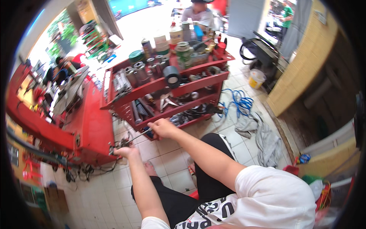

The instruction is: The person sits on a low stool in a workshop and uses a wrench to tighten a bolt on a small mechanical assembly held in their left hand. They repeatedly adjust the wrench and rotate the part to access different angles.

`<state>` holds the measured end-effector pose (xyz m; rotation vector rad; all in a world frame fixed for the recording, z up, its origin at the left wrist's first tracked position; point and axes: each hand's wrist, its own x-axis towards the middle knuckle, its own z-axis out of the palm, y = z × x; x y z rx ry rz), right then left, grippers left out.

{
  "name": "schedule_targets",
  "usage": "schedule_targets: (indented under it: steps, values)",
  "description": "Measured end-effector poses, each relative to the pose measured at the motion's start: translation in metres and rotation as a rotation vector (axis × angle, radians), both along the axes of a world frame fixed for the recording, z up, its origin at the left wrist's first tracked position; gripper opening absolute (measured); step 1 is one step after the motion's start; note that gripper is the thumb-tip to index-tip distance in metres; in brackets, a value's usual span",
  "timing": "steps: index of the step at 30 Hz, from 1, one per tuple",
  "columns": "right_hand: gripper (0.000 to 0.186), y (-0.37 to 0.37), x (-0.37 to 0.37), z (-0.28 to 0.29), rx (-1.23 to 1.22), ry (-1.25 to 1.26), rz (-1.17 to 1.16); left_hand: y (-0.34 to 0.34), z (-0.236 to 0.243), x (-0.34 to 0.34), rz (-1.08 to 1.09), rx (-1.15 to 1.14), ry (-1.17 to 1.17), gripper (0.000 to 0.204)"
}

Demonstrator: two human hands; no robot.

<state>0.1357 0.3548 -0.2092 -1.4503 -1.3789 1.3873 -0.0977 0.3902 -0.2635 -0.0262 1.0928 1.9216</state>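
Note:
My right hand (164, 129) grips the end of a slim metal bar (141, 134), just in front of the red tool trolley (167, 108). The bar runs down-left toward a small, dark metal part (124, 143) at the red bench (95, 126), its exact shape hard to make out. My left hand (127, 152) is closed on that part, low beside the bench's corner. The trolley carries spray cans (146, 47), sockets (140, 72), wrenches (121, 82) and assorted tools on its shelves.
Blue hose (238, 103), a grey cloth (263, 141) and a bucket (257, 79) lie or stand on the tiled floor at right, beside a yellow wall (297, 65). Black cables (87, 171) lie below the bench. People (196, 15) are in the background.

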Motion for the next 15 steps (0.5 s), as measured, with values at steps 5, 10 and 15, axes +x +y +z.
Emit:
schedule_targets:
  steps: [5,10,15]
  values:
    - [0.043,-0.007,0.000,0.007,0.049,-0.020,0.006,-0.009,0.013,0.005,-0.052,-0.021,0.024,0.059]
    - [0.046,-0.009,0.004,0.024,-0.172,-0.037,0.050,-0.011,0.011,0.002,-0.071,0.014,0.045,0.053]
    - [0.052,-0.007,0.002,0.010,-0.050,-0.045,0.049,-0.010,0.013,0.009,-0.013,-0.016,0.064,0.048]
